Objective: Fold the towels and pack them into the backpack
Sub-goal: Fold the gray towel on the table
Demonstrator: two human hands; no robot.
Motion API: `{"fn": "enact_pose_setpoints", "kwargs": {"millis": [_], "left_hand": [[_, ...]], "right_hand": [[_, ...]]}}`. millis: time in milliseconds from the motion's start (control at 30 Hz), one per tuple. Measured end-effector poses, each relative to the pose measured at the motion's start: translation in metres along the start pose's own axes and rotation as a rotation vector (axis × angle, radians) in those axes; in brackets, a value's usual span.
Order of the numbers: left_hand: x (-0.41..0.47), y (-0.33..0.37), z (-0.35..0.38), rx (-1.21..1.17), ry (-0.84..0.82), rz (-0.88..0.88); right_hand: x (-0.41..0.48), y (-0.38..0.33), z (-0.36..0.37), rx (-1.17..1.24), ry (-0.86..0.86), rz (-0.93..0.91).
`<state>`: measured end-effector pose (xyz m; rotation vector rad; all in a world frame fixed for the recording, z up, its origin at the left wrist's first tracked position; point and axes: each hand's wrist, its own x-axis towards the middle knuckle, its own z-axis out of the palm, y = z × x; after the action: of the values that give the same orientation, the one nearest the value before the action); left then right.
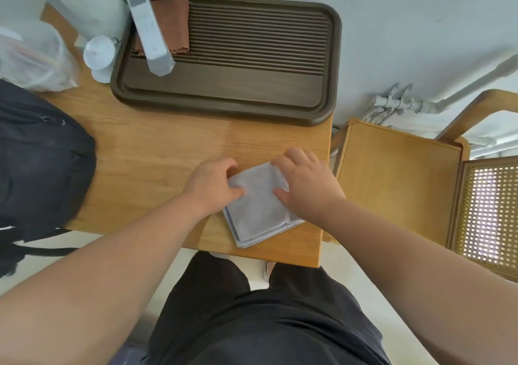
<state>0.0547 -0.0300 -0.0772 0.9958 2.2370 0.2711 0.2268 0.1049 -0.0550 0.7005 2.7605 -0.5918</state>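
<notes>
The grey towel (pixel 259 210) lies folded into a small layered square on the desk (pixel 157 151), close to the near edge and towards its right corner, with its far edge caught between the two hands. The left hand (pixel 211 184) sits at the towel's far left corner. Its forearm reaches in from the lower left, and its fingers are curled with the thumb on top, pinching the cloth there. The right hand (pixel 307 185) covers the far right corner. Its fingers bend over the edge and its thumb lies on the upper layer, gripping that side. A black backpack (pixel 39 157) rests on the desk's left end, well apart from the towel. A dark tray (pixel 224 90) at the far side carries a brown cloth (pixel 173 25). A wooden chair (pixel 398 179) stands to the right.
</notes>
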Motion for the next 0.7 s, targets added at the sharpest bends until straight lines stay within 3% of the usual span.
{"fn": "enact_pose_setpoints", "kwargs": {"millis": [200,433,600,700], "left_hand": [[-0.002,-0.004,0.008,0.259,-0.047,0.070],[0.006,0.009,0.006,0.304,-0.102,0.098],[0.010,0.010,0.001,0.222,0.011,0.124],[0.008,0.015,-0.005,0.322,0.098,0.209]], "right_hand": [[0.040,0.005,-0.002,-0.247,-0.274,-0.120],[0.054,0.000,-0.006,-0.332,-0.322,-0.127],[0.047,0.004,-0.005,-0.313,-0.348,-0.128],[0.046,0.006,-0.007,-0.161,-0.237,-0.071]]}}
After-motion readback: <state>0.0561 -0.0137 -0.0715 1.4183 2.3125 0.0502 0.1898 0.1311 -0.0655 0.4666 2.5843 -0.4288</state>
